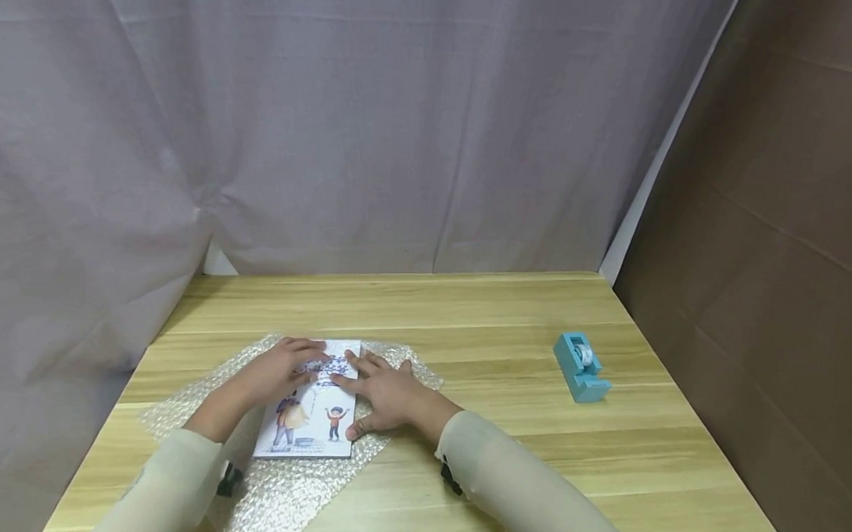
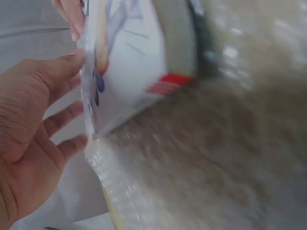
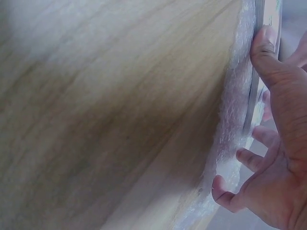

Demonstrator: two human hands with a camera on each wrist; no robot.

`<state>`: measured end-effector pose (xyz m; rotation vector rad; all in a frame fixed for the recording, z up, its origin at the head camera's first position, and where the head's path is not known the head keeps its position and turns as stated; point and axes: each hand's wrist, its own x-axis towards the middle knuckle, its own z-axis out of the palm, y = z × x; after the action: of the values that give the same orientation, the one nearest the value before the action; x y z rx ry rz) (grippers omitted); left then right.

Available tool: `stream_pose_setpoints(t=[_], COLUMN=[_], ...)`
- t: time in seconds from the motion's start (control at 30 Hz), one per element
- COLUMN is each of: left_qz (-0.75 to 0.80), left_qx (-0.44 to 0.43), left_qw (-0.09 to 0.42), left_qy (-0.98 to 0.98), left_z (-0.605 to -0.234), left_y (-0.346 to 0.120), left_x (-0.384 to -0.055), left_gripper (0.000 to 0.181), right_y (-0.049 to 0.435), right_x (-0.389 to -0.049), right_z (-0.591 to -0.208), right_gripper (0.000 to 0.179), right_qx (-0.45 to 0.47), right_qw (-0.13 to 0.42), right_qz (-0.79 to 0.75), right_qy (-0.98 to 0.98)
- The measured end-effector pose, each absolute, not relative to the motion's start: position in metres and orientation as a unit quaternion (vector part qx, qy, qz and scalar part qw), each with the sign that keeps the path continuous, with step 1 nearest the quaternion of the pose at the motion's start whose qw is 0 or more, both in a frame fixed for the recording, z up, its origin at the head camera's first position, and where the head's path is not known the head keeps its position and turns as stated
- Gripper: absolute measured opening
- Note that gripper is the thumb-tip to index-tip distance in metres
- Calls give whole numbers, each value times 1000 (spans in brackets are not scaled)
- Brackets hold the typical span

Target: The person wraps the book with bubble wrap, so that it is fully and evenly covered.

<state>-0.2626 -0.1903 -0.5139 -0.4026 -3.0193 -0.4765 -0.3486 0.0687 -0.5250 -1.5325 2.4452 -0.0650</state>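
Observation:
A book [image 1: 315, 426] with a white illustrated cover lies on a sheet of bubble wrap [image 1: 284, 496]. My left hand [image 1: 276, 370] rests on the upper left of the cover, fingers stretched over it. From the right, my right hand [image 1: 391, 394] reaches onto the cover with its fingers spread. Its thumb [image 3: 264, 48] touches the book's right edge, as the right wrist view shows. In the left wrist view, the left fingers [image 2: 72, 112] lie extended by the book's cover [image 2: 129, 62], and a red mark shows at a corner.
A blue tape dispenser [image 1: 579, 373] with a roll of tape stands on the right of the wooden table [image 1: 518, 449]. Grey cloth [image 1: 374, 139] hangs behind the table, and a brown panel [image 1: 765, 231] rises along the right side.

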Motion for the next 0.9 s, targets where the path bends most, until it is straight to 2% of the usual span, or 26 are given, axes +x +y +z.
stream_pose_setpoints(t=[0.17, 0.37, 0.5, 0.7, 0.9], left_qz=[-140, -128, -124, -113, -97], left_qx=[-169, -194, -185, -151, -160], left_qw=[73, 104, 100, 64, 78], left_qy=[-973, -967, -970, -980, -979], left_z=[-518, -518, -516, -515, -516], left_y=[-195, -195, -194, -192, -196], left_x=[-255, -242, -233, -220, -208], left_gripper=[27, 27, 29, 35, 40], right_y=[69, 69, 69, 70, 70], right_x=[-350, -350, -349, -348, -347], right_z=[-525, -526, -526, -524, -522], right_gripper=[105, 104, 105, 105, 105], right_qx=[-526, -524, -525, -524, -523], right_qw=[129, 137, 141, 143, 140], right_qz=[-23, -31, -37, -38, -36], right_qy=[840, 840, 838, 839, 840])
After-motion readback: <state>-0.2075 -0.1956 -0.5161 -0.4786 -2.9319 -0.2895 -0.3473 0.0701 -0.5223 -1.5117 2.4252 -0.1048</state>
